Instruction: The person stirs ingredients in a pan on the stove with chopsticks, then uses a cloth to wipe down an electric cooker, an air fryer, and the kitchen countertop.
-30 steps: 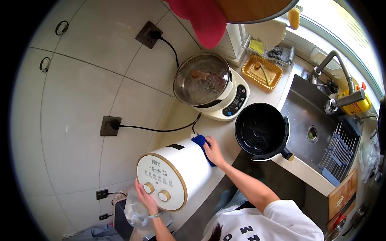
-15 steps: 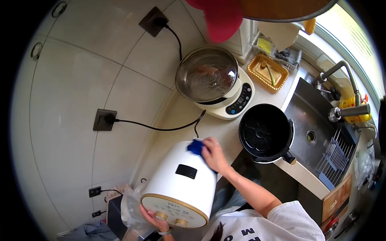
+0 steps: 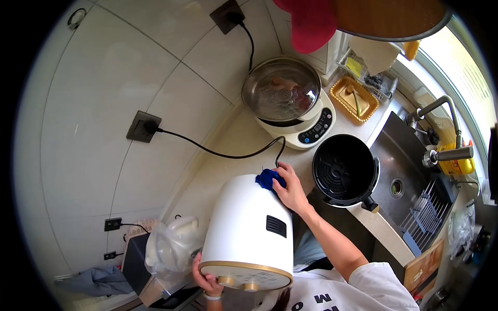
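At a kitchen counter, a left hand grips the gold-rimmed end of a tilted white appliance, 2 knobs toward the person, apparently to steady it as the right hand clasps a blue cloth against the opposite end. A black basket stands near, seemingly apart for elbow room.

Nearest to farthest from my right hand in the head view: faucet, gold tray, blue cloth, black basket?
1. Blue cloth, in the right hand.
2. Black basket, to its right.
3. Gold tray, back on the counter.
4. Faucet, farthest, at the sink.
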The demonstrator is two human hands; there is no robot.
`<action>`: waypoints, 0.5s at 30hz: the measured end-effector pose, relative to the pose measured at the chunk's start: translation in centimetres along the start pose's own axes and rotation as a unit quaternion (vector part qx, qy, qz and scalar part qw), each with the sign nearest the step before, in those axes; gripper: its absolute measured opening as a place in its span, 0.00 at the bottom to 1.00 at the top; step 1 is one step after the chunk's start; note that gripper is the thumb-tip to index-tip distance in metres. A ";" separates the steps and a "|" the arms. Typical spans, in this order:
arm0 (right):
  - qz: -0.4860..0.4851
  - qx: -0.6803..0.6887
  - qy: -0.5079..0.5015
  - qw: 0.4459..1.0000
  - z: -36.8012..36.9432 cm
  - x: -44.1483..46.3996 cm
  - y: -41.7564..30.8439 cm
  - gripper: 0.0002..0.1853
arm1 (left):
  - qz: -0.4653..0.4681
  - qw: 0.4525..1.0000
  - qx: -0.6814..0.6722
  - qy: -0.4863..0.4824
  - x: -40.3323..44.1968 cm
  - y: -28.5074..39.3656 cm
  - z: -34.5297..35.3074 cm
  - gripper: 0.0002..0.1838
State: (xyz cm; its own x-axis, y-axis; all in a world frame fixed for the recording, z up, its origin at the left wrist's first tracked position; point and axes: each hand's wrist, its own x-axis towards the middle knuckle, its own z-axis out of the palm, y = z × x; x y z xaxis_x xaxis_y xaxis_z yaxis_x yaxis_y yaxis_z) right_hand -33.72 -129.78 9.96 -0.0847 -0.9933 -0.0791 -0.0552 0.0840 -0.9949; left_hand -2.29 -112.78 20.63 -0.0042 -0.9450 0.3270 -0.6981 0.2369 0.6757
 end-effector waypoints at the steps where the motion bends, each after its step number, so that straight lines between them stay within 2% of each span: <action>1: -0.010 -0.036 0.015 0.999 0.4 -0.3 -0.6 0.16 | 0.004 1.000 0.000 0.004 -0.2 0.4 0.3 0.40; 4: -0.024 -0.077 0.027 0.996 0.5 -2.3 -2.5 0.16 | 0.014 1.000 0.008 0.018 -1.1 0.0 0.3 0.39; 6: 0.006 -0.009 0.011 1.000 0.1 -3.9 -4.0 0.15 | 0.019 0.999 0.025 0.015 -0.7 -0.1 0.1 0.37; 7: -0.061 0.016 -0.004 0.998 0.0 -4.7 -4.8 0.14 | 0.026 0.999 0.042 0.010 -0.1 0.0 0.1 0.36; 8: -0.081 0.003 -0.017 0.997 -0.1 -5.5 -6.0 0.14 | 0.022 0.999 0.039 0.014 0.6 0.0 0.2 0.36; 10: -0.103 0.039 -0.071 0.991 -0.2 -6.9 -8.5 0.14 | 0.082 0.996 0.047 -0.002 2.3 0.3 0.0 0.28; 13: -0.187 0.033 -0.153 0.970 -0.2 -8.7 -11.7 0.13 | 0.111 0.993 0.030 -0.009 3.1 -1.1 -0.4 0.26; 15: -0.200 0.047 -0.171 0.964 0.3 -8.8 -11.9 0.12 | 0.121 0.992 0.018 -0.018 3.6 -1.7 -0.6 0.26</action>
State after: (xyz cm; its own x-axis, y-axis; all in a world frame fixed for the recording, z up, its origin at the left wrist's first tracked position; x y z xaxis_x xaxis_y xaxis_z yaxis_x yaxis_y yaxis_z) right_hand -32.01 -122.09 22.43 0.2577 -0.9144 0.3122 0.0760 -0.3029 -0.9500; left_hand -0.67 -116.48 21.09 -0.2000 -0.8684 0.4537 -0.6990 0.4510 0.5550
